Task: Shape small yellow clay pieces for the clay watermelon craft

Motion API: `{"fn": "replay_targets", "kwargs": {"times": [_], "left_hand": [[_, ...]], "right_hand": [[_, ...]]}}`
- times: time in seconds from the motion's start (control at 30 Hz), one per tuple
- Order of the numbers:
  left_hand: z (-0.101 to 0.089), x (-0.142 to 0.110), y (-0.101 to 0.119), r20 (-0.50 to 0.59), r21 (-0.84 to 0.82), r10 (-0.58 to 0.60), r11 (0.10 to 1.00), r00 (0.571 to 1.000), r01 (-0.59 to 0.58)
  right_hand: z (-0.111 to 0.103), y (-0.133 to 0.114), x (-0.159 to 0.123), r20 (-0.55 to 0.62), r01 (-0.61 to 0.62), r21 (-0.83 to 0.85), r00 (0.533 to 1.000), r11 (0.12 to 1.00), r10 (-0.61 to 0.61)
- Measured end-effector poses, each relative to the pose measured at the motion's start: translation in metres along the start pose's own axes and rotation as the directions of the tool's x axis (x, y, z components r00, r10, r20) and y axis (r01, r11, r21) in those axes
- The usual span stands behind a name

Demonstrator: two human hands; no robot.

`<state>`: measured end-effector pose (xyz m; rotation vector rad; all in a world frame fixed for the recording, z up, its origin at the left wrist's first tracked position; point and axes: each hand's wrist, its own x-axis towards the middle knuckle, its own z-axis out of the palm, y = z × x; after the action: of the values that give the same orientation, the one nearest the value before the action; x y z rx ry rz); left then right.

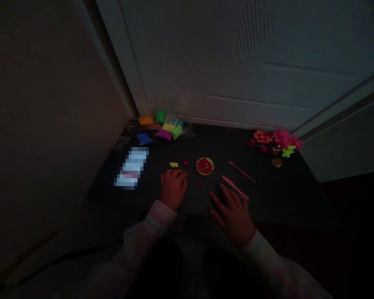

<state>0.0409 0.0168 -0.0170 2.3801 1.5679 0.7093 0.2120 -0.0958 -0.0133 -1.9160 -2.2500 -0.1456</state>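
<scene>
My left hand (173, 190) rests palm down at the table's near side, fingers curled and close together; anything under them is hidden. Just beyond it lie a yellow scrap of what looks like clay (173, 165) and a small red ball (185, 163). My right hand (233, 214) is open, fingers spread over the near edge, close to a pink plastic clay knife (235, 187). Between and beyond both hands sits a round yellow-rimmed clay piece (205, 166) topped with red and green bits. A smaller dark red bit (201, 185) lies nearer me.
On the dark table (187, 145), a thin pink stick tool (242, 172) lies right of centre. Colourful clay packets (164, 128) are at the back left, near a bright blurred-out phone-like rectangle (132, 168). Clay figures (277, 143) cluster at the back right. A white heart-patterned panel (224, 83) stands behind.
</scene>
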Motion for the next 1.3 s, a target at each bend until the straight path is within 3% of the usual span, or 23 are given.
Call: {"fn": "replay_targets", "kwargs": {"times": [0.17, 0.3, 0.4, 0.53, 0.67, 0.8, 1.3], "left_hand": [[0.0005, 0.0006, 0.0, 0.004, 0.001, -0.003, 1.0, 1.0, 0.003], [0.0012, 0.0011, -0.0008, 0.0, 0.001, -0.002, 1.0, 1.0, 0.002], [0.0011, 0.0013, -0.0011, 0.002, 0.0, 0.001, 1.0, 1.0, -0.001], [0.0003, 0.0011, -0.0006, 0.0, -0.001, -0.002, 1.0, 1.0, 0.002], [-0.0003, 0.001, -0.0001, 0.002, -0.004, -0.004, 1.0, 1.0, 0.004], [0.0, 0.001, -0.0003, 0.004, -0.004, -0.006, 1.0, 1.0, 0.006], [0.0005, 0.001, -0.001, 0.007, -0.005, -0.007, 1.0, 1.0, 0.007]], "right_hand": [[-0.0032, -0.0012, 0.0004, 0.031, 0.045, 0.014, 0.998, 0.999, -0.045], [-0.002, -0.0002, 0.0001, 0.016, -0.038, -0.013, 0.999, 0.999, 0.038], [0.0001, 0.0001, -0.0006, 0.031, 0.037, 0.017, 0.999, 0.999, -0.038], [0.0, 0.0, -0.0003, 0.016, -0.032, -0.007, 0.999, 0.999, 0.032], [-0.0009, -0.0006, 0.0004, 0.042, 0.039, 0.018, 0.998, 0.999, -0.039], [0.0002, 0.0009, 0.0007, 0.003, -0.017, 0.003, 1.0, 1.0, 0.017], [0.0008, 0.0037, -0.0024, 0.004, 0.032, -0.01, 0.999, 0.999, -0.032]]}}
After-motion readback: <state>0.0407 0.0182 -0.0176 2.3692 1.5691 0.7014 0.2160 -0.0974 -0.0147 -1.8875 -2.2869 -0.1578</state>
